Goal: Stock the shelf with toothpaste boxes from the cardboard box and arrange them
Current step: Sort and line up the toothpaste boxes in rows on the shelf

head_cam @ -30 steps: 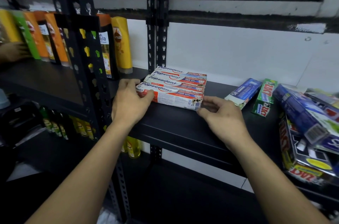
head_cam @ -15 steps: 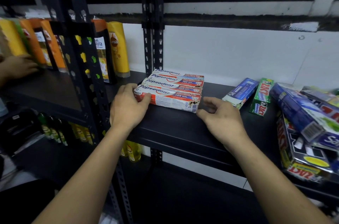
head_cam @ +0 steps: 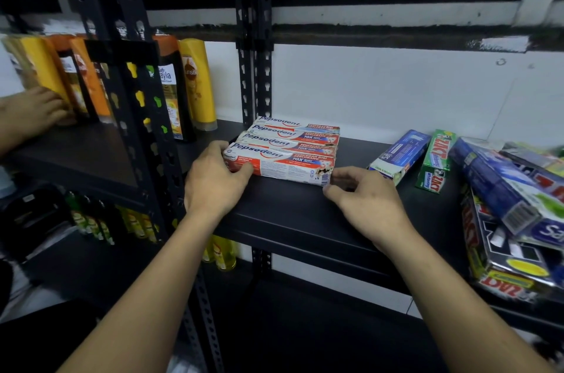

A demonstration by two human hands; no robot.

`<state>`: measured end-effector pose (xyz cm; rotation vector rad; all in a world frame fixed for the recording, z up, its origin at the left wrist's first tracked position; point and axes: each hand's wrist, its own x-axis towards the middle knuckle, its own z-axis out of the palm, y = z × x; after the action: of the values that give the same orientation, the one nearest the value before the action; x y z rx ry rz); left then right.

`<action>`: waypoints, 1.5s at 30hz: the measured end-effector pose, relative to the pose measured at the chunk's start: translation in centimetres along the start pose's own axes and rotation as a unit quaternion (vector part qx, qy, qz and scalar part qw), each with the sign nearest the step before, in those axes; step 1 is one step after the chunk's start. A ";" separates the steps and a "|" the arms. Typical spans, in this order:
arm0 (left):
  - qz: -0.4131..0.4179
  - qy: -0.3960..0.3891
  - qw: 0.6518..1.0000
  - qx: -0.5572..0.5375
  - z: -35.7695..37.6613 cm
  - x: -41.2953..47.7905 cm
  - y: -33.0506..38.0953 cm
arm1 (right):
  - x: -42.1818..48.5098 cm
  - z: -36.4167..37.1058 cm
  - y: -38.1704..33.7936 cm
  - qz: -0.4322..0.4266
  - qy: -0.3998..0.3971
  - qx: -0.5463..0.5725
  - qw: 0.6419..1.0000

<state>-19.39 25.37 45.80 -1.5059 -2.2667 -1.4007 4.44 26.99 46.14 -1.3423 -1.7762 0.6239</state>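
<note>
Several red-and-white Pepsodent toothpaste boxes (head_cam: 287, 148) lie side by side on the black shelf (head_cam: 293, 208), long sides facing me. My left hand (head_cam: 213, 183) wraps the left end of the row, with the thumb on the front box. The curled fingertips of my right hand (head_cam: 363, 201) touch the front box's right end, and nothing is held in it. A blue box (head_cam: 399, 156) and a green Zact box (head_cam: 436, 159) lie loose further right. The cardboard box is out of view.
A jumbled pile of toothpaste boxes (head_cam: 512, 214) fills the shelf's right end. Shampoo bottles (head_cam: 195, 82) stand at the left behind a black upright post (head_cam: 134, 104). Another person's hand (head_cam: 33, 113) rests by those bottles. More bottles (head_cam: 222, 253) stand on the shelf below.
My hands have stayed at the two ends of the Pepsodent row, which has barely shifted. The other person's hand at the left has moved in toward the bottles.
</note>
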 end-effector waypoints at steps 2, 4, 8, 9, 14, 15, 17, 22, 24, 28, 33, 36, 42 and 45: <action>-0.001 0.000 1.000 0.001 0.0 0.0 0.0 | 0.0 0.0 0.0 0.004 0.003 0.006 1.000; -0.001 0.002 1.000 -0.001 0.0 0.0 0.1 | 0.0 0.0 0.1 0.009 0.007 0.010 1.000; 0.002 0.003 1.000 -0.003 0.0 -0.1 0.1 | -0.2 -0.1 -0.2 0.014 0.022 0.009 1.000; 0.003 0.003 1.000 -0.004 0.0 -0.1 0.1 | -0.3 -0.3 -0.4 0.013 0.031 0.005 0.999; 0.007 -0.004 1.000 -0.006 -0.1 0.0 0.2 | -0.9 -1.2 -1.6 -0.029 0.086 -0.145 0.985; 0.009 -0.005 1.000 -0.005 0.0 0.0 0.1 | -0.7 -1.5 -1.7 -0.044 0.092 -0.205 0.973; 0.011 -0.008 1.000 -0.005 0.0 0.0 0.2 | 0.3 -2.0 -1.3 -0.029 0.072 -0.305 0.949; 0.019 -0.012 1.000 -0.006 0.0 0.0 0.0 | 0.9 -2.1 1.2 0.039 -0.031 -0.370 0.928; 0.021 -0.010 1.000 -0.007 0.0 -0.1 0.0 | 0.2 -2.2 1.2 0.044 -0.047 -0.345 0.936; 0.031 -0.008 0.999 -0.019 -0.2 -0.3 0.0 | -2.6 -3.0 -0.2 0.000 -0.065 -0.374 0.925; 0.109 0.068 0.991 -0.032 -0.6 -2.1 2.0 | -7.3 -5.4 -3.3 -0.042 -0.050 -0.369 0.927; 0.221 0.097 0.966 -0.097 -0.4 -5.3 6.9 | -6.8 -8.5 -4.1 -0.046 -0.012 -0.349 0.936; 0.333 -0.163 0.927 -0.052 3.8 -9.3 14.4 | -2.8 -14.9 -2.2 -0.025 -0.015 -0.456 0.890; 0.257 -0.286 0.923 -0.027 5.8 -9.8 14.1 | -1.5 -16.9 0.7 0.008 -0.067 -0.519 0.852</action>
<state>-1.32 24.14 46.47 -2.5522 -1.8263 -0.9585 19.01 24.39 54.43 -2.0214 -2.3292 -0.3592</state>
